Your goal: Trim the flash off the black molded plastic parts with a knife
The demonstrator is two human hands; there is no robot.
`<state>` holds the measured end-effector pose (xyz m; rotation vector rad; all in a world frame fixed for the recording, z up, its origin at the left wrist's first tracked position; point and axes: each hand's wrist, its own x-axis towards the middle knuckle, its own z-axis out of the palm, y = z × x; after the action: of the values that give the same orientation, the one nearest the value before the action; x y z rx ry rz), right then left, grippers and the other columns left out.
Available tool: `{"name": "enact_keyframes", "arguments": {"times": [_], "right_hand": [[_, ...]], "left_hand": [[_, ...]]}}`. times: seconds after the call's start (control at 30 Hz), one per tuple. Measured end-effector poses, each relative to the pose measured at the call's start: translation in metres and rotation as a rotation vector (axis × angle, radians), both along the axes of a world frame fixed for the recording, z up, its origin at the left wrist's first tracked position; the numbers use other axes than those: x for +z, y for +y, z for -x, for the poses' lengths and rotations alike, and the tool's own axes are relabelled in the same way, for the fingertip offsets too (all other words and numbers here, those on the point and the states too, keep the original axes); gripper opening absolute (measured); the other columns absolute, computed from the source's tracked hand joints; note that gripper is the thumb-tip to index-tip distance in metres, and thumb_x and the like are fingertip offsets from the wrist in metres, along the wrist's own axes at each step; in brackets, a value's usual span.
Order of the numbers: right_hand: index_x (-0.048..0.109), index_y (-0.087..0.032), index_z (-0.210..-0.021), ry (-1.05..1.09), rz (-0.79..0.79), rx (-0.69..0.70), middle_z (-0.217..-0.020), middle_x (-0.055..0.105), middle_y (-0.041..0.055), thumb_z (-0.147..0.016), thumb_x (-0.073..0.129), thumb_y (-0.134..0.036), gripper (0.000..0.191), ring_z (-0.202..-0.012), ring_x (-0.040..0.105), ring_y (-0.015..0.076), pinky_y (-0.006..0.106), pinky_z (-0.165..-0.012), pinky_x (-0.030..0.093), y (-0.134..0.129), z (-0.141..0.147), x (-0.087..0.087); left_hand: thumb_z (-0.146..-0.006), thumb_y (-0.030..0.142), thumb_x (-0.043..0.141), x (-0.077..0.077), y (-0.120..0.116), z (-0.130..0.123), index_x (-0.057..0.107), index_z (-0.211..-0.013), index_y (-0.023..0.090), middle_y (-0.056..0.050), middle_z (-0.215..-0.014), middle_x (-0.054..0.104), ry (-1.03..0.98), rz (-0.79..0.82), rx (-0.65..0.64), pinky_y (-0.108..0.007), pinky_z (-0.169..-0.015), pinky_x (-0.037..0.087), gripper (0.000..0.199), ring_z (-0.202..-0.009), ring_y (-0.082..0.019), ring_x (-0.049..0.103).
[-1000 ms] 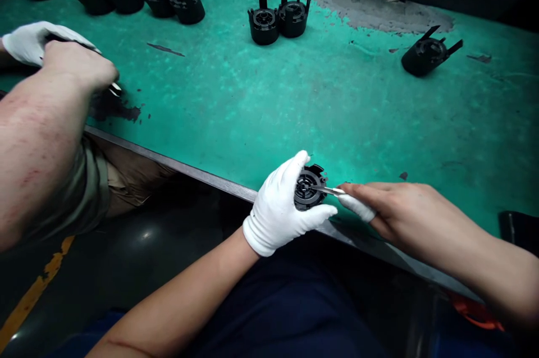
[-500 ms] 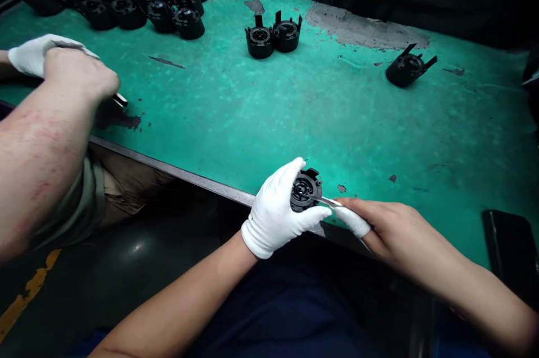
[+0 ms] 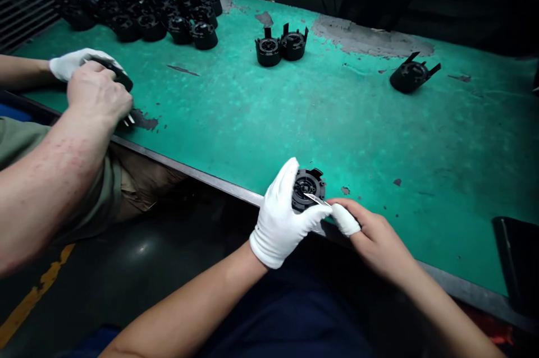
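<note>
leftward, the right hand (image 3: 373,229) points its pinched silver metal blade (image 3: 315,199) — at a round black plastic part (image 3: 310,181) the left hand (image 3: 278,219) half-curls around.

Blk round plastic-looking part w/ concentric rings (image 3: 311,179), face up twd camera, at near edge of green tabletop (image 3: 236,116); small tab sticks up at far rim, L side hidden by white-gloved L hand (image 3: 280,212) gripping it. Slim pointed silver metal blade (image 3: 316,199), held in R hand (image 3: 368,229), lies slantwise over part's face, tip nr centre; contact unclear, handle end hidden.
</note>
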<state>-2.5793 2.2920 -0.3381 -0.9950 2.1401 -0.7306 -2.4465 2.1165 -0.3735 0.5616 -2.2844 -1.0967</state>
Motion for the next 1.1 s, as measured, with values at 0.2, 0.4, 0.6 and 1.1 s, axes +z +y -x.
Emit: {"name": "enact_keyframes", "arguments": {"times": [0.2, 0.4, 0.6, 1.1], "right_hand": [[0.067, -0.026, -0.106, -0.244, 0.096, -0.095, -0.095, 0.071, 0.0013, -0.097, 0.054, -0.049, 0.028, -0.084, 0.062, 0.02, 0.028, -0.071, 0.047, 0.003, 0.007, 0.006], [0.057, -0.023, -0.107, -0.491, 0.438, -0.578, -0.084, 0.064, -0.0004, -0.094, 0.059, -0.052, 0.031, -0.066, 0.053, 0.0137, 0.025, -0.059, 0.043, -0.041, -0.042, -0.016], [0.061, -0.025, -0.128, -0.065, 0.29, -0.344, -0.101, 0.071, 0.0039, -0.099, 0.051, -0.043, 0.036, -0.086, 0.064, 0.0181, 0.029, -0.074, 0.049, -0.018, -0.002, 0.01], [0.06, -0.029, -0.133, -0.184, 0.311, -0.623, -0.104, 0.069, 0.0033, -0.093, 0.063, -0.047, 0.043, -0.092, 0.065, 0.0199, 0.033, -0.085, 0.052, 0.057, -0.068, -0.027]], "left_hand": [[-0.086, 0.055, 0.074, 0.002, 0.007, -0.011, 0.038, -0.153, 0.017, -0.018, -0.155, 0.046, -0.003, -0.037, 0.054, -0.049, -0.121, 0.041, 0.085, -0.143, -0.031, 0.047], [-0.096, 0.043, 0.063, 0.015, 0.033, -0.039, 0.029, -0.157, 0.019, -0.018, -0.162, 0.035, -0.12, 0.016, -0.008, -0.054, -0.123, 0.037, 0.074, -0.15, -0.032, 0.037], [-0.091, 0.044, 0.069, 0.021, 0.038, -0.049, 0.023, -0.157, 0.015, -0.024, -0.162, 0.029, -0.147, 0.075, -0.066, -0.057, -0.119, 0.04, 0.086, -0.15, -0.035, 0.034], [-0.092, 0.046, 0.068, 0.0, 0.025, 0.005, 0.058, -0.131, 0.017, -0.012, -0.122, 0.07, -0.008, 0.136, -0.106, -0.046, -0.109, 0.048, 0.05, -0.116, -0.026, 0.066]]}}
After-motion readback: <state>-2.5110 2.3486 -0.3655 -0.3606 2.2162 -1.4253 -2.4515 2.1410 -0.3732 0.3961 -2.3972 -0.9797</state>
